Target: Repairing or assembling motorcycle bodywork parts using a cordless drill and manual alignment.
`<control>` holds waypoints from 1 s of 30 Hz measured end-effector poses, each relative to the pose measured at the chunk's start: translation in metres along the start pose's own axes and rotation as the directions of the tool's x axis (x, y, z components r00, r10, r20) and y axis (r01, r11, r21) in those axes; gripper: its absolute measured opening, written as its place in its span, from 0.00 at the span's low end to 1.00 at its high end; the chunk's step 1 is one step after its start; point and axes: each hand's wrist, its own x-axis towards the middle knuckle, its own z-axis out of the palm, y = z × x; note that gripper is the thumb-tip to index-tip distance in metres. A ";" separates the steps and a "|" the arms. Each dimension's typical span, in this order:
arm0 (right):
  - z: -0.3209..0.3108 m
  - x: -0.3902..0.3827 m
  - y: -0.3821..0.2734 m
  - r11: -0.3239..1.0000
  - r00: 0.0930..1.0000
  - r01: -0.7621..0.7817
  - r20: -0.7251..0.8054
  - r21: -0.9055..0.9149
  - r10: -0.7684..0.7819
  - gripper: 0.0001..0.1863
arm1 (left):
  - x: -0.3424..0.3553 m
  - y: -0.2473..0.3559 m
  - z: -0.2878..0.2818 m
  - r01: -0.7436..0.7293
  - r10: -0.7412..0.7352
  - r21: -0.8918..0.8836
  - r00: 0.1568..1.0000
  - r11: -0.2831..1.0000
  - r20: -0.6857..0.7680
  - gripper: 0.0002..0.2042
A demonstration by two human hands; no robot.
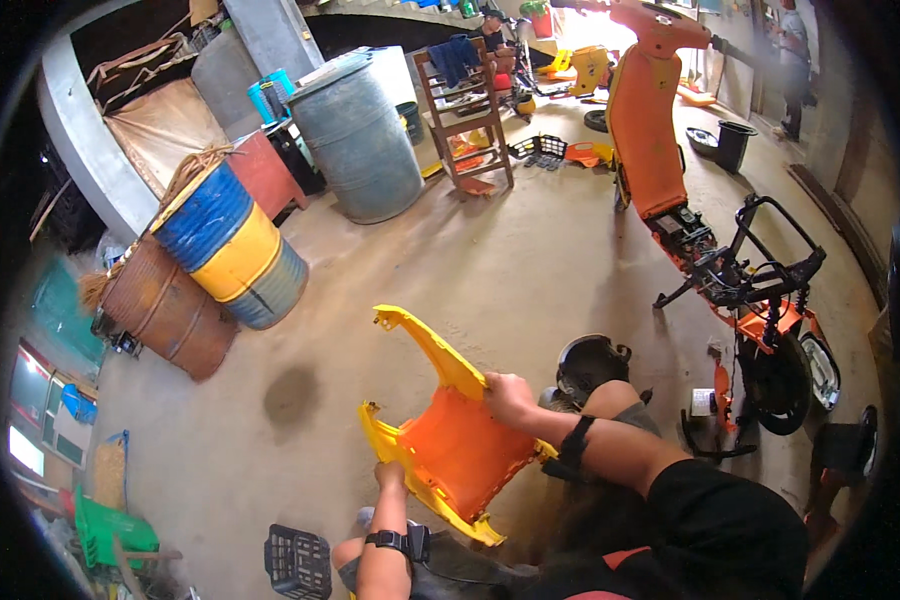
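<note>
A U-shaped plastic panel [465,450], orange in the middle with glossy yellow sides running out into two prongs, is held up in front of the person, the left hand [390,474] and right hand [510,400] each pinching a yellow side. Around it spreads a tan, dark-stained floor [370,270], with drums [358,140] at left and a partly stripped orange scooter [650,130] at right.

Tan floor [420,258] — blue-and-yellow drum [232,240], wooden chair [493,112], black bucket [734,148]
</note>
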 end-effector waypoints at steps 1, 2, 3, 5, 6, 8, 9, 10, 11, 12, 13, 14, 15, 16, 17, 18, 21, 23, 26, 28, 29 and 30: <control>-0.004 0.001 0.007 1.000 1.000 -0.019 -0.009 -0.010 0.018 0.09 | -0.006 -0.002 0.013 0.009 -0.009 0.007 1.000 1.000 0.020 0.15; -0.010 0.001 0.017 0.999 0.999 -0.032 -0.024 -0.009 0.031 0.09 | -0.018 0.002 0.029 -0.038 0.037 0.068 0.999 0.997 0.014 0.16; -0.012 0.000 0.017 1.000 0.999 -0.025 -0.030 0.005 0.025 0.09 | -0.025 0.008 0.031 -0.094 0.096 0.124 0.995 0.988 -0.010 0.16; -0.013 -0.001 0.017 0.999 0.998 -0.041 -0.037 0.004 0.041 0.10 | -0.027 0.008 0.034 -0.143 0.143 0.232 0.990 0.962 0.018 0.16; -0.014 -0.001 0.020 0.998 0.997 -0.061 -0.044 -0.009 0.061 0.11 | -0.031 0.006 0.038 -0.185 0.176 0.331 0.983 0.925 0.056 0.15; -0.019 0.001 0.034 0.998 0.997 -0.067 -0.051 -0.007 0.066 0.10 | -0.044 -0.002 0.051 -0.316 0.294 0.342 0.949 0.885 0.116 0.16; -0.011 0.001 0.017 1.000 1.000 -0.015 -0.023 0.003 0.015 0.10 | -0.021 -0.012 0.024 -0.327 0.340 0.444 0.939 0.834 0.052 0.17; -0.002 -0.003 -0.006 0.997 0.998 0.053 -0.021 0.049 -0.052 0.10 | 0.002 -0.021 -0.014 -0.311 0.386 0.542 0.922 0.780 -0.027 0.17; -0.012 -0.003 0.007 0.999 0.999 0.044 -0.014 0.023 -0.044 0.10 | -0.008 -0.021 0.005 -0.297 0.365 0.587 0.931 0.753 0.003 0.18; -0.016 0.000 0.020 1.000 0.999 -0.016 -0.037 -0.005 0.016 0.10 | -0.023 -0.012 0.032 -0.284 0.346 0.631 0.938 0.722 0.026 0.19; -0.021 -0.002 0.022 0.999 0.998 -0.031 -0.053 0.006 0.032 0.09 | -0.030 -0.007 0.040 -0.315 0.362 0.659 0.930 0.683 0.069 0.19; -0.025 0.001 0.030 0.999 0.998 -0.032 -0.051 -0.004 0.032 0.09 | -0.036 -0.005 0.049 -0.348 0.373 0.683 0.920 0.642 0.119 0.19; -0.025 0.002 0.034 0.999 0.998 -0.033 -0.045 -0.010 0.033 0.09 | -0.040 -0.003 0.054 -0.329 0.367 0.699 0.925 0.635 0.103 0.19; -0.026 0.001 0.032 0.999 0.999 -0.033 -0.028 0.004 0.033 0.09 | -0.042 0.001 0.059 -0.279 0.339 0.768 0.937 0.577 0.085 0.19; -0.028 0.000 0.030 1.000 0.998 0.009 -0.056 -0.013 -0.010 0.08 | -0.039 -0.002 0.060 -0.229 0.313 0.827 0.947 0.513 0.068 0.18; -0.028 -0.001 0.030 0.998 0.995 0.047 -0.086 -0.033 -0.050 0.07 | -0.038 -0.007 0.058 -0.220 0.311 0.835 0.948 0.505 0.061 0.18; -0.022 0.003 0.023 0.996 0.997 0.042 -0.065 -0.082 -0.048 0.07 | -0.015 -0.020 0.051 -0.299 0.395 0.834 0.913 0.464 0.108 0.18; -0.019 0.002 0.016 0.994 0.995 0.080 -0.046 -0.073 -0.084 0.07 | 0.001 -0.039 0.033 -0.428 0.395 0.810 0.878 0.401 0.268 0.18; -0.024 0.002 0.021 0.992 0.994 0.093 -0.044 -0.083 -0.097 0.07 | 0.010 -0.067 0.035 -0.347 0.294 0.835 0.926 0.426 0.235 0.25; -0.026 0.003 0.023 0.993 0.995 0.085 -0.051 -0.086 -0.090 0.07 | 0.021 -0.082 0.034 -0.085 0.186 0.893 0.983 0.441 0.002 0.31; -0.028 0.004 0.024 0.993 0.995 0.077 -0.052 -0.084 -0.082 0.06 | 0.026 -0.085 0.028 -0.088 0.178 0.895 0.984 0.437 0.010 0.31; -0.028 0.003 0.019 0.994 0.995 0.086 -0.049 -0.071 -0.090 0.06 | 0.041 -0.092 0.004 -0.123 0.182 0.921 0.982 0.371 0.058 0.31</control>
